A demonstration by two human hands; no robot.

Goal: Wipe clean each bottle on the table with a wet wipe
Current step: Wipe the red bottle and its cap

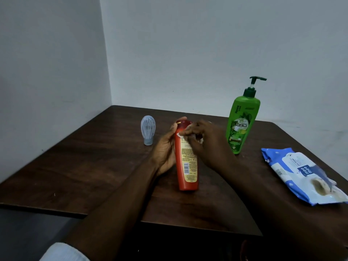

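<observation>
Head view: the wet wipe [190,135] is mostly hidden under the curled fingers of the right hand [204,142], only white scraps showing against the neck of the red bottle [186,162]. The left hand [165,149] wraps the bottle's upper part from behind, thumb at the cap; its base rests on the dark wood-grain desk [75,166]. A small, pale, ribbed bottle [148,129] stands to the left, a glossy green pump bottle [243,121] to the right. The crinkled blue-and-white wipes pack [301,174] lies near the right edge, its print blurred.
</observation>
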